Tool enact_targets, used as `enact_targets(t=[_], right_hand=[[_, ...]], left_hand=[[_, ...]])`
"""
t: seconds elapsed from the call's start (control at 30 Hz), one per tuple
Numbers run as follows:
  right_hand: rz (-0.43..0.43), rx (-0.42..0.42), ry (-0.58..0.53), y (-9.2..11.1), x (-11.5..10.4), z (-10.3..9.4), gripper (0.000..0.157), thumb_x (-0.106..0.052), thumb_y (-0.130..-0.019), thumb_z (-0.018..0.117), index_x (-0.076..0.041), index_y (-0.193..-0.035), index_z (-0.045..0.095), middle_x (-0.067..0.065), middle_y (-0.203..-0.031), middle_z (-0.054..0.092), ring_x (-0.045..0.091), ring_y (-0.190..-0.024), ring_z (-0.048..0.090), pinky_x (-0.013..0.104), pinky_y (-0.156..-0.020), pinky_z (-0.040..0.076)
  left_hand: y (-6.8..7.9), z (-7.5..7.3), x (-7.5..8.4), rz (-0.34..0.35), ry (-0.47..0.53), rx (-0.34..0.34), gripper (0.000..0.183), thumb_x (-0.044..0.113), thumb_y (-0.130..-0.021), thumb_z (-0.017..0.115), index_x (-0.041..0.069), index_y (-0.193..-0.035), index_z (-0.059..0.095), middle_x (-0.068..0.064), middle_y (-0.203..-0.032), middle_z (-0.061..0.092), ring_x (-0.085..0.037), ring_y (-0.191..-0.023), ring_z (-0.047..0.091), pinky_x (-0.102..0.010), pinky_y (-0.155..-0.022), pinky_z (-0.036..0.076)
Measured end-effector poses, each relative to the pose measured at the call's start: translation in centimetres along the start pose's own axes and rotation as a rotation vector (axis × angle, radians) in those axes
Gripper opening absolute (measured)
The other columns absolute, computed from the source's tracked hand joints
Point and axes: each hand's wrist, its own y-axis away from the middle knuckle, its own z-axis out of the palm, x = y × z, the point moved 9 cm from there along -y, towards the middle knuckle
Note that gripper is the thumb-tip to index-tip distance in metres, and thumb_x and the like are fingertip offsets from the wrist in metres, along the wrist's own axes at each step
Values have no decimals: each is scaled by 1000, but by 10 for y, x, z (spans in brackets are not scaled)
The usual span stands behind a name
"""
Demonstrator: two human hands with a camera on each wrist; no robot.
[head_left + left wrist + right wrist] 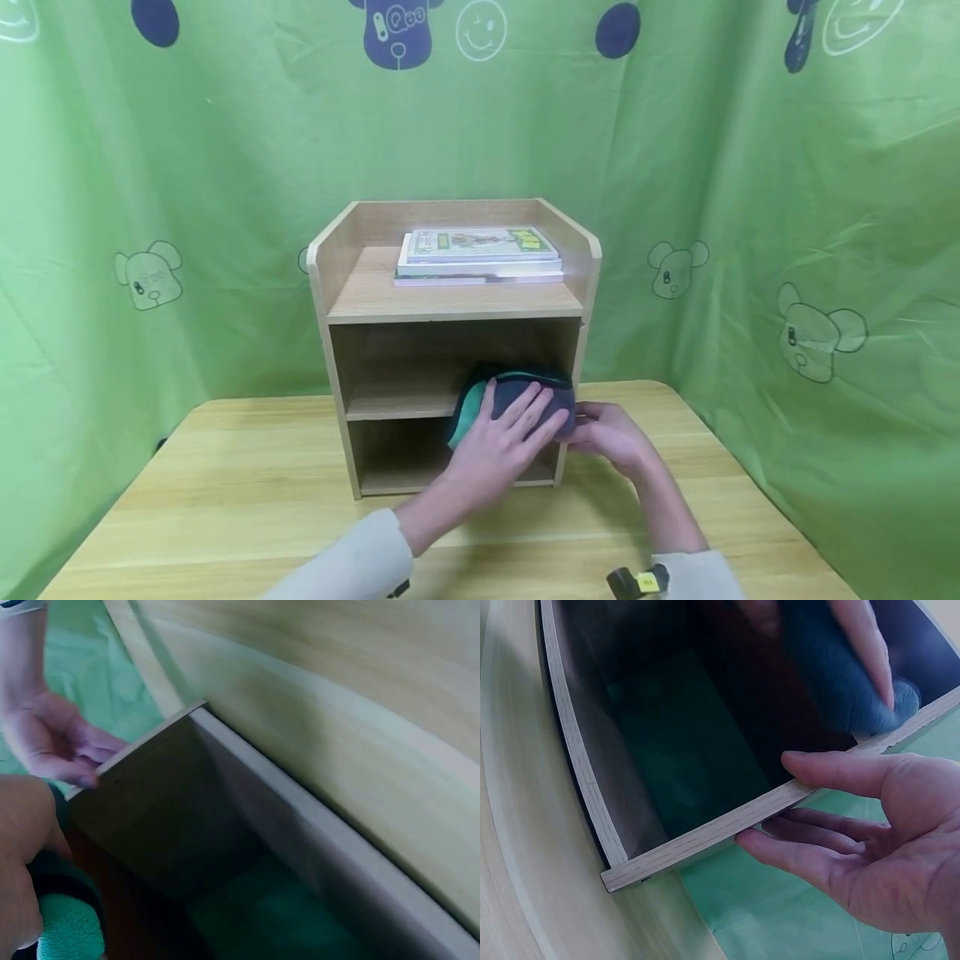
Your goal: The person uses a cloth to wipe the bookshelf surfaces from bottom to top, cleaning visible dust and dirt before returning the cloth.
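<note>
A soft dark blue and teal terry cloth bundle (pixel 512 393) sits at the right side of the shelf unit's middle opening, its front hanging past the board's edge. My left hand (pixel 501 440) holds it, fingers spread over its front and the thumb hidden. In the left wrist view, the teal terry (pixel 71 928) shows beside that hand. My right hand (pixel 611 437) grips the front edge of the unit's right side panel (pixel 705 834), thumb on the inner face and fingers on the outer face. Blue cloth (pixel 840 682) appears just above the right thumb.
The wooden shelf unit (pixel 453 306) stands on a light wood table (pixel 247 475). Several books (pixel 480 258) are stacked on its top. A lower opening (pixel 405 454) lies under the middle board. Green printed curtain (pixel 247 125) surrounds the table's back and sides.
</note>
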Motion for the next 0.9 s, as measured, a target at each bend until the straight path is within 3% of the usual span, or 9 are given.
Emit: enact_targets(t=[0.07,0.27,0.4,0.53,0.67,0.77,0.9], right_hand=[[-3,3,-10,0,0,0,58,-5,-84,71,17,-135,52,33,-127,63,27,-101,71,42,-90,60],[-4,6,-8,-2,1,-1,56,-4,-83,69,14,-134,54,28,-120,68,26,-97,71,38,-88,60],[-10,7,33,-2,0,-2,53,-8,-86,70,14,-132,56,28,-120,68,29,-99,71,43,-91,59],[3,-8,34,-1,1,-1,61,-14,-86,76,16,-133,53,29,-123,67,32,-102,72,44,-93,58],[13,-27,-6,1,2,1,67,-13,-86,77,19,-137,47,34,-128,62,36,-104,72,42,-93,58],[8,-35,-8,1,2,2,67,-12,-86,76,19,-138,47,34,-130,61,36,-104,72,42,-93,58],[15,-27,-8,1,1,2,68,-14,-85,77,17,-138,48,33,-131,61,35,-104,72,42,-95,57]], left_hand=[[4,-12,-2,20,27,17,69,20,-94,69,23,-156,40,-5,-160,43,-23,-151,34,-65,-114,35],[23,-56,4,108,84,157,53,20,-97,66,21,-148,53,-7,-148,58,-24,-140,51,-59,-113,40],[40,-60,21,172,116,103,65,25,-88,74,20,-149,52,-8,-147,58,-25,-139,53,-56,-112,43],[52,-35,44,215,122,-16,79,32,-79,82,20,-150,49,-6,-144,59,-23,-136,55,-50,-110,47],[54,4,64,232,110,-134,72,35,-85,79,21,-149,49,-4,-141,61,-21,-133,57,-45,-107,51],[48,32,72,179,137,-263,64,35,-91,74,23,-149,49,-1,-142,60,-19,-133,57,-42,-106,51],[40,63,76,40,237,-462,61,31,-89,75,28,-146,52,1,-146,57,-17,-137,53,-43,-108,50]])
